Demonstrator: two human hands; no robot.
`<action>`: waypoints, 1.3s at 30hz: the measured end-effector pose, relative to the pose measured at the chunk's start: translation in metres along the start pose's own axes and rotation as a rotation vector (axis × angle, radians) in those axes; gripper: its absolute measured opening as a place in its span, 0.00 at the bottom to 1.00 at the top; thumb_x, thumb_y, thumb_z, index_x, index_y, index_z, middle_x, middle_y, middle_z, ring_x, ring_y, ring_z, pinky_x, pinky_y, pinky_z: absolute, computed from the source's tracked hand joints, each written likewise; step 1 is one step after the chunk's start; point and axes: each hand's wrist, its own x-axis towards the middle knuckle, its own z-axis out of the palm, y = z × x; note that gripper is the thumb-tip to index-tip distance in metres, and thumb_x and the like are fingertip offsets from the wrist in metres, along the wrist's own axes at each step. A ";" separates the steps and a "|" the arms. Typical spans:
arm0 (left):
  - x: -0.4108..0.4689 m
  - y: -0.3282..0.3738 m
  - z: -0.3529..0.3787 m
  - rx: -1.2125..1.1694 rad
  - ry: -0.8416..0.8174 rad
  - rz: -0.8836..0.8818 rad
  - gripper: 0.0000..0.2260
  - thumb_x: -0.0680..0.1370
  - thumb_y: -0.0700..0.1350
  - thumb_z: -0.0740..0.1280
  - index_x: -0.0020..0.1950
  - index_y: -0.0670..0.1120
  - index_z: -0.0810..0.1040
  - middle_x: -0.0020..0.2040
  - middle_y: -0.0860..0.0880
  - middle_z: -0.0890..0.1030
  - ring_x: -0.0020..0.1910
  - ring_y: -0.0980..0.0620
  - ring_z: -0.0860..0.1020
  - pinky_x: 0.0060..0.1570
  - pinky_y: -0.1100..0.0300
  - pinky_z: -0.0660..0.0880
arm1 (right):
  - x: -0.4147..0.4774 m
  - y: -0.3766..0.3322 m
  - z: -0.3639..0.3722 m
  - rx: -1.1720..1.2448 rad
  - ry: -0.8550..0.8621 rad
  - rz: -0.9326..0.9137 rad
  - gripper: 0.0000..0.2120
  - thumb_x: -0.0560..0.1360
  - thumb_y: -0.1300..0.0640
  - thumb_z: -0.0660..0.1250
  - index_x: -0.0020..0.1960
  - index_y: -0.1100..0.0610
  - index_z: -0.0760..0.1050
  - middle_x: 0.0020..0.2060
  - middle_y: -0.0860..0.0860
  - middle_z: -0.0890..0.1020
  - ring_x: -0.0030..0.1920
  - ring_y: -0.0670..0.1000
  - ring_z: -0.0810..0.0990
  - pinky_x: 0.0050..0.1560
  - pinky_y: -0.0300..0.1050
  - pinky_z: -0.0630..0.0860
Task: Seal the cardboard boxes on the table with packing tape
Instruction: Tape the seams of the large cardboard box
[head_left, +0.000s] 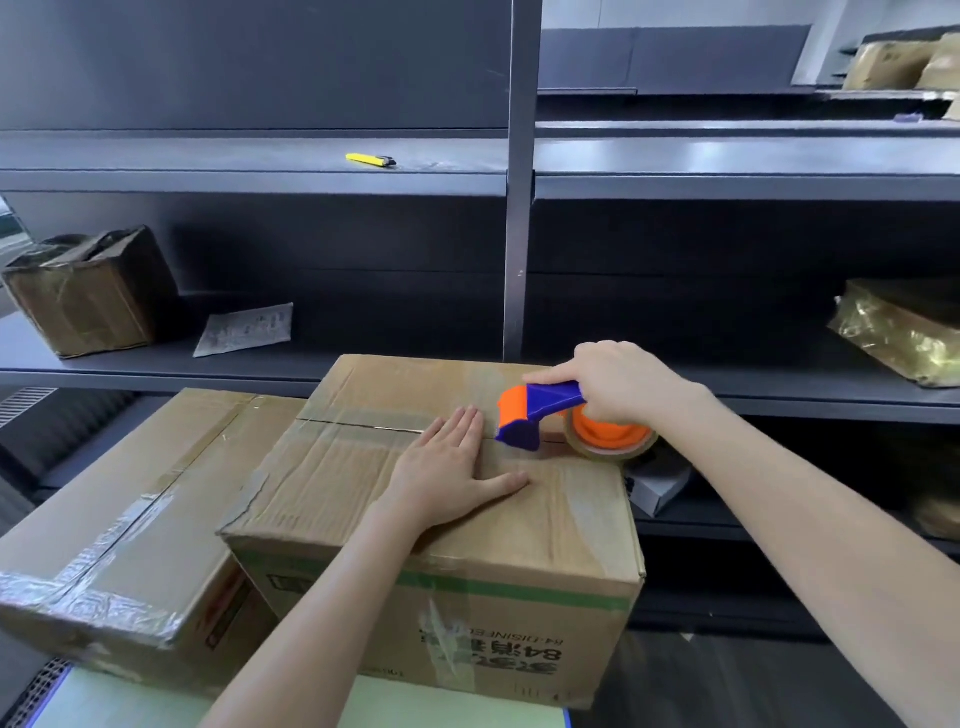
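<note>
A brown cardboard box (545, 525) with a green stripe stands in front of me, its top flaps closed along a centre seam. My left hand (452, 467) lies flat on the lid with straight fingers, just left of the seam's right half. My right hand (618, 384) grips the handle of a blue and orange tape dispenser (540, 415) holding a roll of brown tape (613, 441). The dispenser's nose rests on the seam near the box's right edge. A second, flatter box (130, 525) with tape across its top lies beside it on the left.
Dark metal shelving (519, 208) rises behind the boxes. A yellow utility knife (370, 160) lies on an upper shelf. A worn taped box (88, 291) and a paper sheet (244, 330) sit on the left shelf, a wrapped parcel (904, 332) on the right.
</note>
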 end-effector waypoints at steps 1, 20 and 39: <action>0.000 0.000 -0.001 0.004 -0.004 -0.001 0.43 0.72 0.73 0.48 0.78 0.47 0.42 0.78 0.51 0.45 0.76 0.56 0.44 0.72 0.60 0.41 | -0.007 0.012 -0.002 0.012 -0.017 0.035 0.32 0.76 0.60 0.59 0.70 0.32 0.57 0.44 0.47 0.68 0.44 0.48 0.69 0.43 0.42 0.64; 0.007 0.038 -0.013 0.016 -0.028 0.060 0.42 0.75 0.70 0.49 0.77 0.44 0.42 0.78 0.47 0.43 0.76 0.52 0.42 0.74 0.58 0.41 | -0.079 0.087 0.018 0.019 -0.057 0.188 0.37 0.75 0.66 0.56 0.71 0.31 0.52 0.41 0.47 0.67 0.42 0.49 0.68 0.42 0.41 0.62; 0.031 0.074 0.005 0.099 -0.037 0.080 0.41 0.75 0.66 0.54 0.78 0.43 0.42 0.78 0.46 0.42 0.76 0.48 0.41 0.75 0.53 0.42 | -0.075 0.086 0.033 0.185 -0.093 0.179 0.37 0.76 0.64 0.59 0.71 0.31 0.52 0.43 0.47 0.68 0.44 0.48 0.70 0.42 0.42 0.67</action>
